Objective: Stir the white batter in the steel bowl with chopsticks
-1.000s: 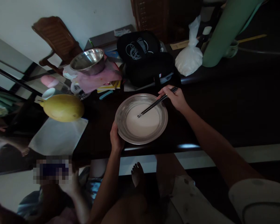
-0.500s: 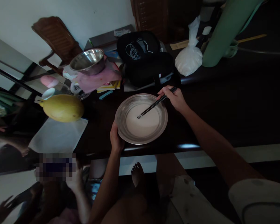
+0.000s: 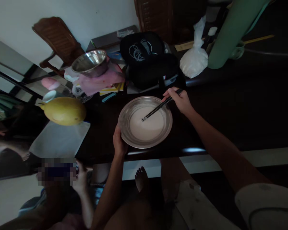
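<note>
A wide metal bowl (image 3: 166,131) of milky white liquid (image 3: 146,130) stands near the front edge of the dark table. My left hand (image 3: 119,142) grips the bowl's left rim, its fingers partly hidden beneath the side. In my right hand (image 3: 179,100), above the bowl's far right rim, is a pair of dark chopsticks (image 3: 158,108). They slant down to the left, and their pale-banded tips are at the liquid's surface; whether they dip in is hard to see.
Behind the bowl lies an open black case (image 3: 148,68) with cables. A tied bag of white powder (image 3: 194,62) and a green cylinder (image 3: 227,38) stand right of it. Leftward are a yellow fruit (image 3: 64,111), an empty-looking metal basin (image 3: 90,64) and another person's hand (image 3: 81,179).
The chopsticks and my right hand have shifted very slightly. My left hand and the bowl stay put. At lower left, the other person's dark hand has left the view.
</note>
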{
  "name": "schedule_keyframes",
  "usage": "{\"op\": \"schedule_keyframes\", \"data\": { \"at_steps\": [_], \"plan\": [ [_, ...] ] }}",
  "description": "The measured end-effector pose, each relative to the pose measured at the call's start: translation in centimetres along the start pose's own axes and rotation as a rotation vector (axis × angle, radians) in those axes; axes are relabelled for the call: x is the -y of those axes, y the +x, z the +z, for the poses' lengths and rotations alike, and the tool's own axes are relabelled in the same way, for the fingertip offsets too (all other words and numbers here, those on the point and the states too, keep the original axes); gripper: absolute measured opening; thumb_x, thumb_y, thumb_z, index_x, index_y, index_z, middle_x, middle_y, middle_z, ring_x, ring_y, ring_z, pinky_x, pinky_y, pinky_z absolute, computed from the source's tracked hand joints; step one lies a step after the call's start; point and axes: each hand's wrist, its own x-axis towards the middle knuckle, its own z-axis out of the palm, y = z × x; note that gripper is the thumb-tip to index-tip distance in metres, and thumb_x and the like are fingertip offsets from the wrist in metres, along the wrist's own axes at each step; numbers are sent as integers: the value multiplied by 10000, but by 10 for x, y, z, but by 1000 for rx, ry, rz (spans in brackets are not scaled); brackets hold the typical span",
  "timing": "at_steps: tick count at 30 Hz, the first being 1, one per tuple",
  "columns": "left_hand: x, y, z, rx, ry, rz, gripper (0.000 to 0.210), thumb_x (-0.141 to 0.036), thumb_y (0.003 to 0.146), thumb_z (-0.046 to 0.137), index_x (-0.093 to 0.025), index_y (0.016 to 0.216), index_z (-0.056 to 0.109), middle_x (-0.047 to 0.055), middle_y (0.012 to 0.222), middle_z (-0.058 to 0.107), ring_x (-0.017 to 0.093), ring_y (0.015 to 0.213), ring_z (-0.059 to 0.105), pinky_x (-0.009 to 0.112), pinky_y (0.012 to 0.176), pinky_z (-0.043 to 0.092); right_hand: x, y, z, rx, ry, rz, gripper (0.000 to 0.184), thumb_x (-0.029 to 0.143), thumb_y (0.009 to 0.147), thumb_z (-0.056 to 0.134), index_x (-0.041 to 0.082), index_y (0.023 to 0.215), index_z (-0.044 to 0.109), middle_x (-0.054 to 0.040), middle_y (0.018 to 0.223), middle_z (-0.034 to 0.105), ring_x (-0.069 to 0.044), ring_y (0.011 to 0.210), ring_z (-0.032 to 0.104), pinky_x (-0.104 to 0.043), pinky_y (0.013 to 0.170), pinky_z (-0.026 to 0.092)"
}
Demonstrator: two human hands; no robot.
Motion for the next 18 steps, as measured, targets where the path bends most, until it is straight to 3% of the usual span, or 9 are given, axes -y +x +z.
{"op": "schedule_keyframes", "data": {
  "at_steps": [5,9,13,18],
  "plan": [
    [4,-1,-1,-12,-27,8,519,-567,879,531,-244,1269,647,55,1295,652,265,1301,528,389,1102,401,-5,3,-7,-112,-14,-3,462,647,869,513,221,729,626,0,581,668,-137,569,659,-292,628,551],
    [4,-1,0,-27,-39,-3,499,-551,860,566,-250,1247,661,49,1288,655,277,1303,524,406,1101,402,-3,0,-3,-24,3,26,472,646,870,511,217,709,623,1,557,657,-126,524,633,-290,605,540],
    [-1,-1,2,-26,-58,-24,509,-546,892,518,-219,1258,655,57,1282,659,277,1284,539,403,1107,395,0,-3,2,99,35,6,423,595,882,544,203,775,664,-20,653,709,-137,628,675,-302,691,559],
    [-2,-1,0,-8,-5,0,495,-541,892,520,-234,1256,656,55,1291,652,273,1322,507,396,1122,380,-4,0,-3,-11,8,8,421,607,879,535,215,776,649,-9,632,693,-139,612,672,-299,661,556]
  ]
}}
